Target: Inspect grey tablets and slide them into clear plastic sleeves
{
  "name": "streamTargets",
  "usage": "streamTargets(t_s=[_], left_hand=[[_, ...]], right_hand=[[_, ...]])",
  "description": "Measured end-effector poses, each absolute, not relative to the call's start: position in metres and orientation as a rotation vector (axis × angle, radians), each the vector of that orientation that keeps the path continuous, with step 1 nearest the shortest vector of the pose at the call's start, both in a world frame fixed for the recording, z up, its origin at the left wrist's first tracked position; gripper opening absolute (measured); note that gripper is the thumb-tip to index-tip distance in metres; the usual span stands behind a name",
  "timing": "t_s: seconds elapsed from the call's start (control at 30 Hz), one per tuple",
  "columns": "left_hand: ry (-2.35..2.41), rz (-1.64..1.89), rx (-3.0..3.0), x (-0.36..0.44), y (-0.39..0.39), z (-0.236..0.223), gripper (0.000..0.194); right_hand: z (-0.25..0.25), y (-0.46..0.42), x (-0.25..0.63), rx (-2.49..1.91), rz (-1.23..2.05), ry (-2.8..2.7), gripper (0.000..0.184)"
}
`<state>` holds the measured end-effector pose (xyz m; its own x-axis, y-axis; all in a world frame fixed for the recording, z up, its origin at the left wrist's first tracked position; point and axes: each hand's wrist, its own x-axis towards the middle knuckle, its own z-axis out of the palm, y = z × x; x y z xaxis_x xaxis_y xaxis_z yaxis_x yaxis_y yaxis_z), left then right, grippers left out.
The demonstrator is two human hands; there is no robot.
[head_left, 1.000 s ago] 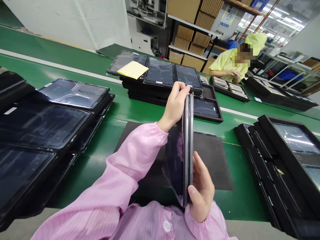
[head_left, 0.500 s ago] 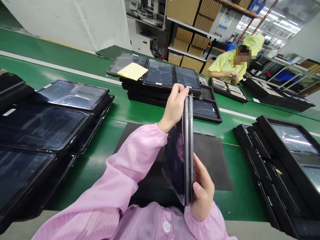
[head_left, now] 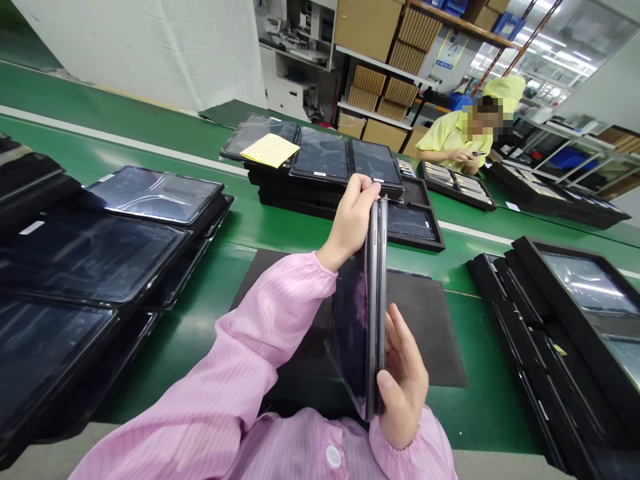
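Two slim tablets [head_left: 379, 300] stand on edge, pressed face to face, above a dark mat [head_left: 425, 330]. Speaker holes show along their grey rims, and the left one's glossy dark side carries clear film. My left hand [head_left: 353, 217] grips the far upper end, its fingers curled over the top corner. At the near lower end, my right hand [head_left: 405, 380] supports the pair from the right. Its thumb presses near the rims while its fingers extend loosely behind; the fingertips' contact is partly hidden.
Black trays of tablets [head_left: 100, 253] are piled at left, with more trays [head_left: 555, 347] at right. A far stack [head_left: 320, 153] bears a yellow label sheet [head_left: 270, 150]. Across the green bench [head_left: 210, 280], a person in yellow [head_left: 450, 137] works beside a tray of small items [head_left: 460, 183].
The right hand's fingers have loosened and straightened slightly, and its thumb has shifted left along the tablets' lower end. The left hand keeps its grip. The view has tilted slightly.
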<state>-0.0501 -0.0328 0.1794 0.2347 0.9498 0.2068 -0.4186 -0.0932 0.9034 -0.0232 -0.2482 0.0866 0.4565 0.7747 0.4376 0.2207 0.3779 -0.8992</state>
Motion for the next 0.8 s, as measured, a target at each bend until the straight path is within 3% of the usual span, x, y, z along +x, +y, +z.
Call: streamTargets(t_s=[0.53,0.8], left_hand=[[0.361,1.205,1.176,-0.055,-0.051,0.188,0.029],[0.340,1.152,1.186,-0.061,-0.064,0.194,0.031]], right_hand=[[0.081,-0.246,-0.027,-1.168,0.478,-1.348,0.079],[0.089,-0.244,-0.028,-1.147,0.396,-1.454,0.075]])
